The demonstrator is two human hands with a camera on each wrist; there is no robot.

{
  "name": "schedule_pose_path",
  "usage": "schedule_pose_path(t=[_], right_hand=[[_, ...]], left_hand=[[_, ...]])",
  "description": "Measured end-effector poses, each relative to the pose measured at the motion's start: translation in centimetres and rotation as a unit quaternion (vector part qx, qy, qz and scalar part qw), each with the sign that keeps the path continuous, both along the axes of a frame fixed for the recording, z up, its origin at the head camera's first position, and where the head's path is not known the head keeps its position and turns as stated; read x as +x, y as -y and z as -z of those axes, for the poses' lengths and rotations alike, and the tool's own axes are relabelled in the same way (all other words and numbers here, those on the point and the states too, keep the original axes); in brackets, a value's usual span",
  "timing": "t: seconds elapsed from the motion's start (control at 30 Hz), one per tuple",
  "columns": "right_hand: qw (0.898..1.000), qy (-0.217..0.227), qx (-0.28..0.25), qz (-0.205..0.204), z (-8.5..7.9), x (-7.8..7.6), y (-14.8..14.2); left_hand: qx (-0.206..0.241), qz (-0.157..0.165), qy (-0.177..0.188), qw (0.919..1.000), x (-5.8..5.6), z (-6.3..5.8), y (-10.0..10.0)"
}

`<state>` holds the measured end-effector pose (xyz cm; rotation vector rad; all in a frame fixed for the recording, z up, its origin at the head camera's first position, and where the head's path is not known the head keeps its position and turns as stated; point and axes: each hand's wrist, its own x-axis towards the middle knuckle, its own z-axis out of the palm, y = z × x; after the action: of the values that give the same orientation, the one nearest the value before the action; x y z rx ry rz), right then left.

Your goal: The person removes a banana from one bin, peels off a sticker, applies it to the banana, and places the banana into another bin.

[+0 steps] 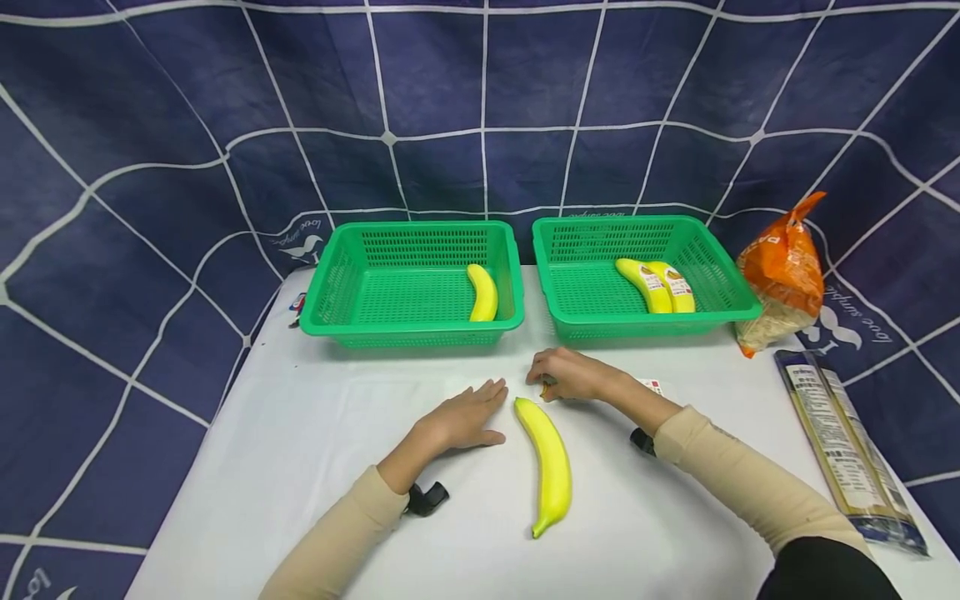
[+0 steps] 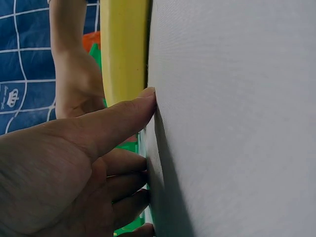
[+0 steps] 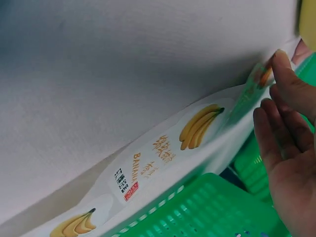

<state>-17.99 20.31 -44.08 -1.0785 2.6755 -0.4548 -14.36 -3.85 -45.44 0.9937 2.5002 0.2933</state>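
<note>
A yellow banana (image 1: 553, 471) lies lengthwise on the white table between the two hands, without a visible label. My left hand (image 1: 463, 417) rests flat left of its upper end, fingers straight; the left wrist view shows the thumb (image 2: 123, 116) close by the banana (image 2: 126, 49). Beyond the banana's tip, my right hand (image 1: 568, 375) pinches a banana label (image 3: 256, 81) at the end of a white label strip (image 3: 148, 165). Printed bananas and lettering show on the strip. Most of it is hidden under the right forearm in the head view.
At the back stand two green baskets: the left basket (image 1: 397, 329) holds one banana (image 1: 483, 293), the right basket (image 1: 645, 320) two labelled bananas (image 1: 660, 287). An orange-topped bag (image 1: 783, 275) stands right of them. Long flat packages (image 1: 847, 450) lie along the right table edge.
</note>
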Motion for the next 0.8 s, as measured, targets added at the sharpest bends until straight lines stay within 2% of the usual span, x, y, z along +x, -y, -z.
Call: schedule_pose_path(t=[0.33, 0.53, 0.8], right_hand=[[0.999, -0.023, 0.025, -0.02, -0.04, -0.33, 0.59], [0.998, -0.047, 0.011, -0.03, 0.01, -0.37, 0.84], [0.998, -0.057, -0.007, -0.028, 0.64, -0.72, 0.72]], left_hand=[[-0.001, -0.001, 0.01, 0.9999, -0.11, 0.06, -0.11], [0.002, 0.0, 0.011, 0.9999, -0.13, 0.19, -0.15], [0.0, -0.001, 0.012, 0.9999, 0.0, 0.08, -0.05]])
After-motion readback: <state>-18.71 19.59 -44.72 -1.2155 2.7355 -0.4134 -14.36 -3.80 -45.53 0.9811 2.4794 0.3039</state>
